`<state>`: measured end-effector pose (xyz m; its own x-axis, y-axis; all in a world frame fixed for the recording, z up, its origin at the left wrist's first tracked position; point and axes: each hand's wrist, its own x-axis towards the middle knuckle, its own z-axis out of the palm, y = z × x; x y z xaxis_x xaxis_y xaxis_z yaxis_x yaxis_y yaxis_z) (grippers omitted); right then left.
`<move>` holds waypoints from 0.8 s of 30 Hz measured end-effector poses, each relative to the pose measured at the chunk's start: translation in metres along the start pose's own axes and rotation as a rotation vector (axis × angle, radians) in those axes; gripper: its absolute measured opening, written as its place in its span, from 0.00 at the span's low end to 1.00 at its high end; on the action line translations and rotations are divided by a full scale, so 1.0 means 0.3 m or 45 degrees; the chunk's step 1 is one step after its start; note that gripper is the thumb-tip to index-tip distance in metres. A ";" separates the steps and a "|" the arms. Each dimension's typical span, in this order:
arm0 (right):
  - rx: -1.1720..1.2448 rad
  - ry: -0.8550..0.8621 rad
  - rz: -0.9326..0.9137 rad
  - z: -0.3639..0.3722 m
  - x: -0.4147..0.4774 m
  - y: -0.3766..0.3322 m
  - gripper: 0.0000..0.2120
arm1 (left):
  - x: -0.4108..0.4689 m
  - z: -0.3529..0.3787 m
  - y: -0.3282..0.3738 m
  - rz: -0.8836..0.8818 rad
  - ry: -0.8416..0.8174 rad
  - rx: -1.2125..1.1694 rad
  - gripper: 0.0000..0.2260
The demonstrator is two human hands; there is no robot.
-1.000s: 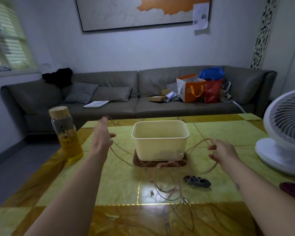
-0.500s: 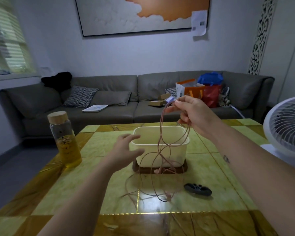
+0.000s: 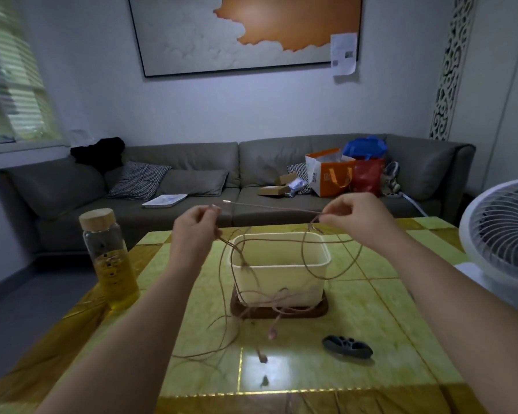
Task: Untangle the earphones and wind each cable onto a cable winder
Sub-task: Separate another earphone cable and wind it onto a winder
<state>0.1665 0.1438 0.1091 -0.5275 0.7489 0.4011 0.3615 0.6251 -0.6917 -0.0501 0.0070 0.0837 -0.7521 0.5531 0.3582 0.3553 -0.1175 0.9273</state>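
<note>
Thin pink earphone cables (image 3: 284,208) stretch between my two raised hands above the table. My left hand (image 3: 195,228) pinches one stretch at its fingertips. My right hand (image 3: 353,213) pinches another stretch near a small plug end. From both hands tangled loops (image 3: 263,297) hang down in front of the cream tub (image 3: 317,282), with earbuds (image 3: 272,333) dangling just over the tabletop. A dark cable winder (image 3: 347,346) with holes lies on the table to the right, untouched.
The cream tub stands on a dark wooden coaster (image 3: 317,312) mid-table. A glass bottle (image 3: 109,258) with yellow liquid and a wooden lid is at the left edge. A white fan (image 3: 503,234) stands at the right. A grey sofa (image 3: 192,180) lies beyond the yellow-tiled table (image 3: 386,309).
My left hand rose from near the tub and took hold of the cable. My right hand moved right, and the hanging bundle is now spread out between both hands.
</note>
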 end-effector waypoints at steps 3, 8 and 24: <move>0.023 0.024 0.174 0.017 0.000 0.073 0.05 | 0.041 -0.040 0.016 -0.391 -0.034 -0.491 0.17; 0.577 -0.040 0.667 0.048 -0.009 0.164 0.13 | 0.046 -0.112 -0.015 -0.401 -0.097 0.072 0.26; 0.697 -0.555 0.446 0.123 -0.040 0.068 0.14 | -0.032 -0.084 -0.140 -0.693 -0.591 0.529 0.11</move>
<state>0.1518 0.1393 0.0680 -0.7483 0.6574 -0.0887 0.1914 0.0860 -0.9777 -0.0720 -0.0142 0.0439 -0.6049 0.7397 -0.2948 0.2525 0.5293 0.8100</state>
